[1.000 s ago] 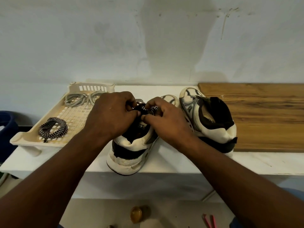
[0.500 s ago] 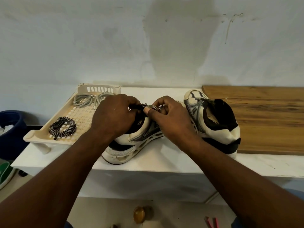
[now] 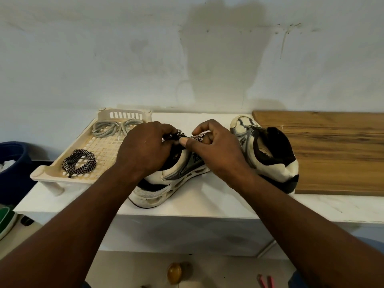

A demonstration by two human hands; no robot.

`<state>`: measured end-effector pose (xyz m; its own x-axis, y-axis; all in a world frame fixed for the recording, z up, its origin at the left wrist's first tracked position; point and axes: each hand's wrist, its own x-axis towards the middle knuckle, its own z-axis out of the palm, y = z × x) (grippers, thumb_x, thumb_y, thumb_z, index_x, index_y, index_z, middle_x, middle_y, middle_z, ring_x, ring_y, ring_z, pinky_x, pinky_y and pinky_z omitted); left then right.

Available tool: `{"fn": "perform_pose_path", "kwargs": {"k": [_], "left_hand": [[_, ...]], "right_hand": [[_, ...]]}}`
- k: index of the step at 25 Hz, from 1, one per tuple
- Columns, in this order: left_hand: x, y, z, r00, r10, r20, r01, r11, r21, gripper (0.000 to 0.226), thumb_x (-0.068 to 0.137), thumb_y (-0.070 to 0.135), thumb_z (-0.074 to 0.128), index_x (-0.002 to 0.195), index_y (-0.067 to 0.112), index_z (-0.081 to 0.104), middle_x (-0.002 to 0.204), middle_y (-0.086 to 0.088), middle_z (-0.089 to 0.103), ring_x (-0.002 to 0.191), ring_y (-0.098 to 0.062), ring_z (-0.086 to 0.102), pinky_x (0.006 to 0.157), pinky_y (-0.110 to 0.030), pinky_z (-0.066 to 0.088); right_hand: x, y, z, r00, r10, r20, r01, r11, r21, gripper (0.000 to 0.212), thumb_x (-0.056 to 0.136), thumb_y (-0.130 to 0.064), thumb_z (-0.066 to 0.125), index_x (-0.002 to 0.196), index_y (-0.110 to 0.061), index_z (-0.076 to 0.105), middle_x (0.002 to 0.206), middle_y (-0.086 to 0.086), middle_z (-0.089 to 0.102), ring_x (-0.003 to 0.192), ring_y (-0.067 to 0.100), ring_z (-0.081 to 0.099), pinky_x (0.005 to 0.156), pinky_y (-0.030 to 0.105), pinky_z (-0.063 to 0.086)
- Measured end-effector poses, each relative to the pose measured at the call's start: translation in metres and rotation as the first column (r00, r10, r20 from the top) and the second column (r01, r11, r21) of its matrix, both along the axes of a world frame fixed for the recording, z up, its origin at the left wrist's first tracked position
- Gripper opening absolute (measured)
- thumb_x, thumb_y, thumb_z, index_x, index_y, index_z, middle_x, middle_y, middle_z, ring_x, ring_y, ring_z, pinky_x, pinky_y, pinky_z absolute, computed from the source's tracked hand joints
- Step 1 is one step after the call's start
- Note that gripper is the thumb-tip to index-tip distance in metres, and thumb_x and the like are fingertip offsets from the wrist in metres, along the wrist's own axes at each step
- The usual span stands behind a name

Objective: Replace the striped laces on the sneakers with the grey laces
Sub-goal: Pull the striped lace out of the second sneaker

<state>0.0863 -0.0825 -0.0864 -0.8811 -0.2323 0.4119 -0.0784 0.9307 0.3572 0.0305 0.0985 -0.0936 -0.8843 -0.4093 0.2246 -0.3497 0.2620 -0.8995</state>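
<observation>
With one striped lace [image 3: 80, 164] coiled in the tray [image 3: 47, 175] at left of the frame and the grey laces [image 3: 113, 127] untouched, you are early on: your left hand [image 3: 145, 152] and right hand [image 3: 216, 150] pinch the other lace [image 3: 197, 137] with curled fingers [image 3: 205, 125] on the centre sneaker [image 3: 178, 173] on the surface [image 3: 207, 196].

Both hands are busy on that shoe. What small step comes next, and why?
Probably draw the striped lace free of the upper eyelets of the sneaker. The left hand and right hand both pinch it there, a coiled lace of the same pattern already lies in the tray, and the grey laces wait untouched at its far end.
</observation>
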Motion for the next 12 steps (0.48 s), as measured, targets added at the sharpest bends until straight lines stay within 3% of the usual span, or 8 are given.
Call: {"fn": "perform_pose_path", "kwargs": {"k": [3, 5, 7, 8, 10, 12], "left_hand": [[-0.001, -0.002, -0.003, 1.000, 0.004, -0.021, -0.004, 1.000, -0.007, 0.025, 0.092, 0.035, 0.066, 0.115, 0.030, 0.076, 0.109, 0.003, 0.076, 0.098, -0.022, 0.067, 0.084, -0.039, 0.052], [-0.001, -0.003, -0.005, 1.000, 0.014, -0.012, -0.014, 1.000, 0.009, 0.023, 0.093, 0.034, 0.067, 0.112, 0.030, 0.077, 0.108, 0.005, 0.075, 0.097, -0.020, 0.065, 0.084, -0.037, 0.051], [-0.002, -0.003, -0.005, 1.000, 0.012, -0.005, -0.012, 1.000, 0.018, 0.022, 0.092, 0.035, 0.066, 0.110, 0.031, 0.078, 0.107, 0.006, 0.075, 0.095, -0.019, 0.065, 0.083, -0.037, 0.051], [-0.003, -0.003, -0.005, 1.000, 0.011, 0.003, -0.011, 1.000, 0.021, 0.022, 0.092, 0.037, 0.064, 0.109, 0.032, 0.078, 0.105, 0.007, 0.075, 0.092, -0.018, 0.065, 0.082, -0.037, 0.052], [-0.003, -0.003, -0.005, 1.000, 0.017, 0.018, -0.018, 0.999, 0.028, 0.022, 0.091, 0.040, 0.062, 0.106, 0.034, 0.077, 0.100, 0.007, 0.074, 0.087, -0.018, 0.066, 0.079, -0.039, 0.054], [-0.003, -0.003, -0.005, 0.999, 0.037, 0.024, -0.038, 0.999, 0.034, 0.019, 0.092, 0.038, 0.064, 0.106, 0.036, 0.076, 0.099, 0.008, 0.075, 0.084, -0.017, 0.067, 0.080, -0.040, 0.055]], "right_hand": [[0.000, 0.002, 0.004, 0.986, 0.041, -0.161, -0.021, 0.992, 0.123, 0.008, 0.090, -0.038, 0.076, 0.095, -0.031, 0.077, 0.052, -0.022, 0.055, 0.052, -0.002, 0.050, 0.054, 0.013, 0.035], [-0.002, 0.002, 0.006, 0.964, 0.071, -0.258, -0.020, 0.980, 0.198, 0.011, 0.093, -0.032, 0.073, 0.100, -0.031, 0.082, 0.052, -0.036, 0.053, 0.057, -0.008, 0.054, 0.060, 0.012, 0.036], [-0.003, 0.000, 0.006, 0.964, 0.072, -0.254, -0.024, 0.982, 0.188, 0.014, 0.095, -0.026, 0.071, 0.102, -0.028, 0.083, 0.055, -0.038, 0.056, 0.061, -0.009, 0.059, 0.063, 0.012, 0.042], [-0.003, 0.000, 0.007, 0.976, 0.077, -0.202, -0.051, 0.990, 0.131, 0.014, 0.095, -0.022, 0.071, 0.102, -0.025, 0.083, 0.059, -0.033, 0.062, 0.063, -0.005, 0.063, 0.063, 0.016, 0.049], [-0.003, 0.004, 0.012, 0.985, 0.166, 0.050, -0.159, 0.979, -0.125, 0.014, 0.096, -0.011, 0.068, 0.095, -0.015, 0.081, 0.065, -0.014, 0.070, 0.058, 0.008, 0.065, 0.059, 0.027, 0.056], [-0.001, 0.011, 0.021, 0.868, 0.407, 0.284, -0.249, 0.852, -0.460, 0.017, 0.092, -0.006, 0.059, 0.083, -0.011, 0.073, 0.051, -0.008, 0.049, 0.042, 0.009, 0.038, 0.042, 0.023, 0.034]]}}
